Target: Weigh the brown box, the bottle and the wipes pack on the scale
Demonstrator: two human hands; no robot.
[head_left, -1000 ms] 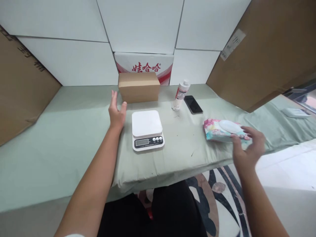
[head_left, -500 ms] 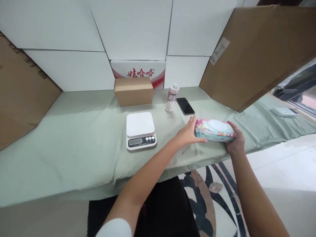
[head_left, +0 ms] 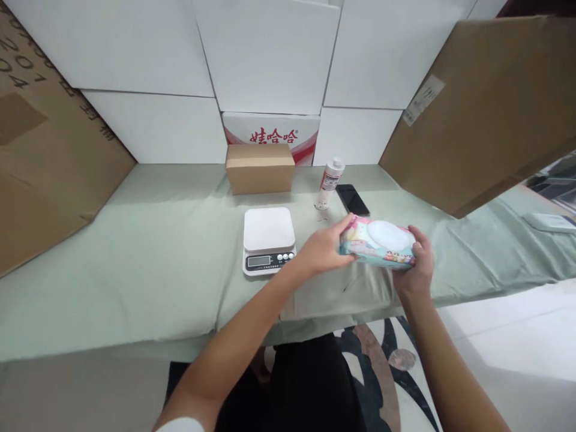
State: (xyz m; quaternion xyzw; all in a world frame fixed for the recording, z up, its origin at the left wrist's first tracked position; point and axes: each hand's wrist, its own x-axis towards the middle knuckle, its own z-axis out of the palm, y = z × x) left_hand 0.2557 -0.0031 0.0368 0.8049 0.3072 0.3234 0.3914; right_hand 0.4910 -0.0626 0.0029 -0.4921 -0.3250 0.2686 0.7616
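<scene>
Under your hands, the pale green cloth-covered table (head_left: 135, 258) looks soft and creased, so anything set down may tilt. Left of your left hand (head_left: 326, 249) sits the white digital kitchen scale (head_left: 269, 240). Both that and your right hand (head_left: 416, 267) clasp the pastel soft wipes pack (head_left: 378, 242) aloft; it could sag and slip.

Wet-wipes pack (head_left: 378, 243), one soft packet, held.
Pastel pink and turquoise printed wrapper with a white oval flip lid on top; lid closed and facing up, pack lying roughly level, gripped at both short ends just above the table's near edge.
</scene>
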